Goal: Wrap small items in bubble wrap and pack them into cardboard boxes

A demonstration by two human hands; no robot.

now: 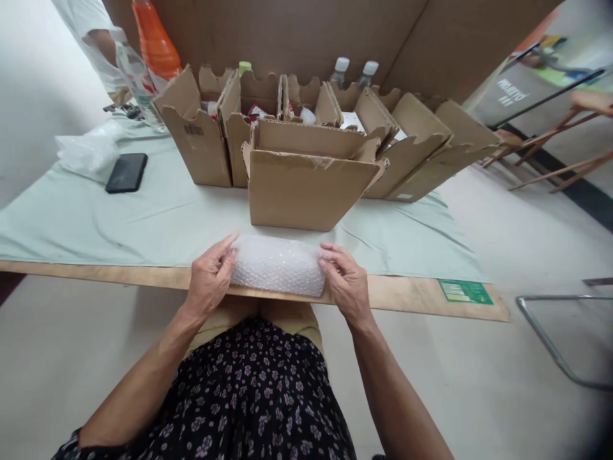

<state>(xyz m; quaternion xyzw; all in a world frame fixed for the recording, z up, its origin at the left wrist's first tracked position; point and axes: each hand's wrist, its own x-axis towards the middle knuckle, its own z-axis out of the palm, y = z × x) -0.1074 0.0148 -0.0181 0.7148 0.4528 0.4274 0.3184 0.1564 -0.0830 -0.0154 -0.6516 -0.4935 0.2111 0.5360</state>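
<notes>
With the wearer sitting at six o'clock and the folded bubble wrap (278, 265) at the centre of my dial, I look first at the edges. Its near side lies over the wooden strip (402, 295) that borders the table, just short of the front lip, and I cannot tell whether it rests there or is held slightly above. Toward twelve, a narrow band of pale green cloth (191, 223) separates it from the front cardboard box (306, 191), whose base stands just beyond. Room to move is tight that way; it opens out sideways, the cloth running broad toward nine and toward three. Out at ten, well apart from the work, a black phone (127, 172) lies beside a crumpled clear plastic bag (89, 153). Behind the front box, from eleven round to one, stands a row of open cartons (306, 102). A green label (464, 292) sticks to the wood out past three.

Now the hands. At nine, the left hand (213, 268) is narrowed to a pinch, thumb and fingers closed on the wrap's left end. At three, the right hand (347, 281) grips the opposite end likewise, fingers bent, thumb pressed near the edge. Between them the piece spans almost level.
</notes>
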